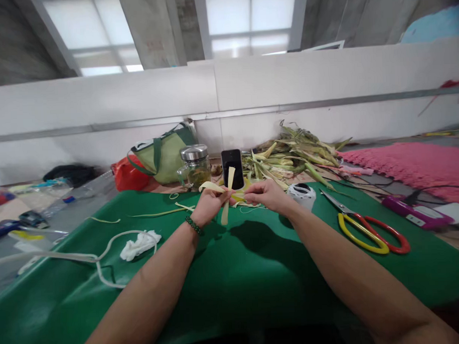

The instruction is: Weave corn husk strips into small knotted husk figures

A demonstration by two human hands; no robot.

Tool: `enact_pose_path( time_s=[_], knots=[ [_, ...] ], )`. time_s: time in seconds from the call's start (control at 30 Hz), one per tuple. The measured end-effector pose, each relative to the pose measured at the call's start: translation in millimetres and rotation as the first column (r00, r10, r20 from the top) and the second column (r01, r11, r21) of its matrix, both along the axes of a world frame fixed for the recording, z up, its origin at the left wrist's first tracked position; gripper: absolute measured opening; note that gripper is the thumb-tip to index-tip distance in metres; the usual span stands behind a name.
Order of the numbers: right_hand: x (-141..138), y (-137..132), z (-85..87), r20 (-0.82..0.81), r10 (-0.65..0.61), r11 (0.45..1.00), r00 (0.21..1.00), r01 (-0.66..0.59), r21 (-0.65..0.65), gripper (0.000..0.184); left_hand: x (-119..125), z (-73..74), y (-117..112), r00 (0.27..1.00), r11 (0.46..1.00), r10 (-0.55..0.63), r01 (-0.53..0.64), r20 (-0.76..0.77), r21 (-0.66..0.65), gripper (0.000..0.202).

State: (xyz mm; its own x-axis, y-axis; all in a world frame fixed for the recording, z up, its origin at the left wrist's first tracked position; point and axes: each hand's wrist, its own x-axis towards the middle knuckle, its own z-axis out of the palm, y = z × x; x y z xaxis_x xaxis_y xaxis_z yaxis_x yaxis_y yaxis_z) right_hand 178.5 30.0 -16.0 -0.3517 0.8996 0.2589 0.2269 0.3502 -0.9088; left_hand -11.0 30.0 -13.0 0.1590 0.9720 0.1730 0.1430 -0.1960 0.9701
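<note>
Pale yellow-green corn husk strips (225, 214) cross one another between my two hands above the green mat. My left hand (210, 207), with a dark green bead bracelet (193, 225) at the wrist, pinches them near the crossing. From the other side my right hand (271, 195) has its thumb and fingers closed on a strip end. One strip stands up in front of a phone (232, 162), and another curls out past my left fingers. The exact crossing is partly covered by my fingertips.
Scissors (363, 232) with red and yellow handles lie at right, near a spool (301, 193). A glass jar (196, 168), a green bag (163, 156) and a husk pile (296, 149) stand behind. White cord (104, 251) and crumpled tissue (140, 245) lie on the mat (233, 292).
</note>
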Motion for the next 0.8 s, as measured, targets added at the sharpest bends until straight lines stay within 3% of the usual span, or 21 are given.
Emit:
enact_pose_path(
  time_s=[0.23,0.4,0.57,0.67,0.8],
  knots=[
    [1,-8,7.7,0.082,-0.032,0.996,0.996,0.025,0.083,0.015,-4,-1.6,6,0.996,0.995,0.051,-0.044,0.077,-0.091,0.029],
    [11,1,6.2,0.125,-0.065,0.996,0.99,0.056,0.068,0.016,-11,2.1,2,0.963,0.946,-0.165,0.215,0.212,-0.242,0.027],
    [11,3,2.8,0.213,-0.145,0.974,0.966,0.102,0.204,0.017,-15,4.9,2,0.887,0.892,-0.314,0.398,0.339,-0.216,0.03],
    [11,0,4.2,0.199,-0.206,0.958,0.958,0.156,0.242,0.018,-12,6.3,-1,0.923,0.924,-0.306,0.347,0.234,-0.16,0.028],
    [11,0,7.6,0.106,-0.197,0.949,0.975,0.163,0.269,0.019,-5,8.5,-7,0.97,0.964,-0.237,0.242,-0.063,0.11,0.029]
  ],
)
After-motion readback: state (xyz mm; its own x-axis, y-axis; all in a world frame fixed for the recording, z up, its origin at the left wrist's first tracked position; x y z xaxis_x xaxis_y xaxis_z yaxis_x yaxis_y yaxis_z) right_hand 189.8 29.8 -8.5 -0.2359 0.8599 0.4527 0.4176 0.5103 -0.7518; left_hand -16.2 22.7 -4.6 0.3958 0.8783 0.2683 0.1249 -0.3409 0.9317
